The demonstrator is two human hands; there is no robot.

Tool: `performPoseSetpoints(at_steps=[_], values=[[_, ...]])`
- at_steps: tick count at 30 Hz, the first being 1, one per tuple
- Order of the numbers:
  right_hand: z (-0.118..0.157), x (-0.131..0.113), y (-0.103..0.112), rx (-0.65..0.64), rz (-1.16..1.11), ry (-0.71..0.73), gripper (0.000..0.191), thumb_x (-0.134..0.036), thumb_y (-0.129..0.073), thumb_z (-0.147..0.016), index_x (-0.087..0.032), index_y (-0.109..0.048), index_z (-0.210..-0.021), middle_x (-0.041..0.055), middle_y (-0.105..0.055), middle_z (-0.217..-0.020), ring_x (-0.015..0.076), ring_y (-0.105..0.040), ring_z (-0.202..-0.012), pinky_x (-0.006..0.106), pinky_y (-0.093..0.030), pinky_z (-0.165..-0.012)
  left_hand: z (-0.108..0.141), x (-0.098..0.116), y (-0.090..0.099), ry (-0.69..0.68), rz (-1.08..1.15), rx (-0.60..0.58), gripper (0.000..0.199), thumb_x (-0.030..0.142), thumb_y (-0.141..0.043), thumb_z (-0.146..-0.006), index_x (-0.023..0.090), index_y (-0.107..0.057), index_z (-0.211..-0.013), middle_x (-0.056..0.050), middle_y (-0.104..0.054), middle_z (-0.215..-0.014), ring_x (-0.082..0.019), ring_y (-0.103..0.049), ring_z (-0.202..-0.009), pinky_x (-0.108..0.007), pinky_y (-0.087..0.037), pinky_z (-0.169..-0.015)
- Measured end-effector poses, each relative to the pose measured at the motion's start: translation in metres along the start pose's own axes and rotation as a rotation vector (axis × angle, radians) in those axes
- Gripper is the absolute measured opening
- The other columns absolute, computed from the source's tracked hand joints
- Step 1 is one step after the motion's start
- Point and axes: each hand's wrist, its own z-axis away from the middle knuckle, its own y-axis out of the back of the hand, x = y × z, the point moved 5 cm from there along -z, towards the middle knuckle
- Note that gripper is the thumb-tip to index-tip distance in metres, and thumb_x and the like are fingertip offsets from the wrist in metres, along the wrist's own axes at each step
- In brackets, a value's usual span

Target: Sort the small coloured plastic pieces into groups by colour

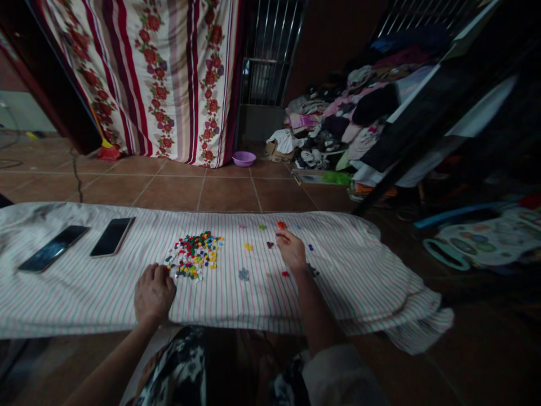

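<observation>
We are making out no brand or writing anywhere, the two phones (112, 237) lying dark-faced at the cloth's left. Our left hand (155, 293) is resting at the near edge of the mixed bead pile (194, 254); we cannot tell whether it is gripping. Our right hand (291, 248), well apart from it, is reaching beside the orange beads (281, 225), its grip unclear. Beyond, a purple basin (244, 158) is sitting on the floor.

A dim room in a home
Heaped clothes (338, 113) at upper right, a floral curtain (169, 79) at upper left, tiled floor (173, 192).
</observation>
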Motion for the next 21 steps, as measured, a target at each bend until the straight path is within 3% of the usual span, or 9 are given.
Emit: performPoseSetpoints(at_steps=[7,13,21], values=[[-0.005,0.015,0.012,0.055,-0.142,-0.083,0.027,-0.037,-0.060,-0.071,-0.023,-0.072,-0.090,0.0056,-0.077,-0.091,0.0236,-0.072,-0.088,0.038,-0.054,-0.089,0.000,-0.002,-0.003,-0.009,-0.006,0.000,0.031,0.024,-0.041,-0.090,0.012,-0.063,-0.109,-0.017,-0.064,-0.121,-0.029,-0.060,-0.114,-0.042,-0.048,-0.093],[-0.010,0.026,0.026,0.101,-0.198,-0.100,0.029,-0.041,-0.062,-0.070,-0.021,-0.070,-0.088,0.0064,-0.076,-0.089,0.0234,-0.071,-0.084,0.037,-0.056,-0.081,0.001,-0.004,-0.006,-0.018,0.018,0.002,0.033,0.027,-0.039,-0.090,0.013,-0.061,-0.111,-0.017,-0.063,-0.122,-0.029,-0.058,-0.115,-0.043,-0.047,-0.095],[-0.013,0.029,0.048,0.184,-0.163,-0.093,0.027,-0.038,-0.062,-0.073,-0.018,-0.069,-0.090,0.0100,-0.075,-0.091,0.0224,-0.070,-0.086,0.037,-0.056,-0.084,0.000,-0.005,-0.004,-0.011,0.005,-0.044,0.036,0.029,-0.036,-0.089,0.014,-0.061,-0.111,-0.017,-0.061,-0.124,-0.030,-0.057,-0.116,-0.045,-0.047,-0.095]])
